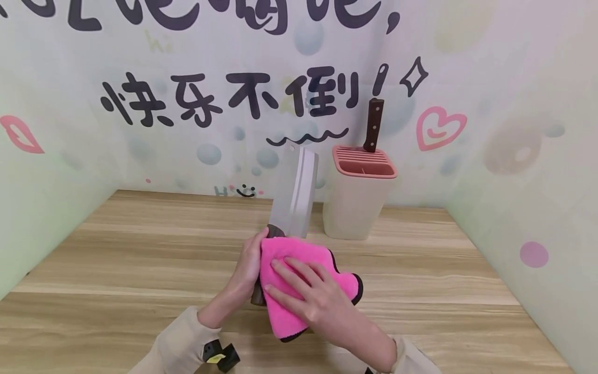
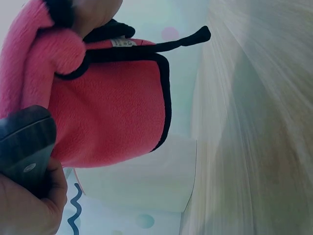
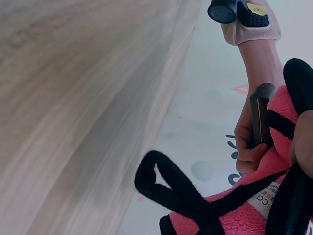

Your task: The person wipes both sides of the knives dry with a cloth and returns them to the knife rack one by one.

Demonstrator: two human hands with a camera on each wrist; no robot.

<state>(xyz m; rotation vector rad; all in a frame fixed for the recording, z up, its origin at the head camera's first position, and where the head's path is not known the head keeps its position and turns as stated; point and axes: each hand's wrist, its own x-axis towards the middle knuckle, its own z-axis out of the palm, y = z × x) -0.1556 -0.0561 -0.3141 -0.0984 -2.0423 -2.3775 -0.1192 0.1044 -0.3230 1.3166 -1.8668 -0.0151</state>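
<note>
A broad-bladed cleaver point(image 1: 291, 192) is held up over the table, its blade pointing away toward the back wall. My left hand point(image 1: 246, 267) grips its dark handle point(image 3: 261, 115), whose butt end also shows in the left wrist view. A pink cloth point(image 1: 299, 283) with black edging lies over the handle and the lower part of the blade. On top of that cloth rests my right hand point(image 1: 317, 301), its fingers spread and fairly straight. In the left wrist view the cloth point(image 2: 107, 112) hangs down beside the handle, with a black loop sticking out.
Behind and right of the cleaver stands a cream knife block point(image 1: 352, 208) with a pink slotted top. A knife with a brown riveted handle point(image 1: 374, 124) is upright in it. The wooden table point(image 1: 140, 249) meets printed walls at the back and sides.
</note>
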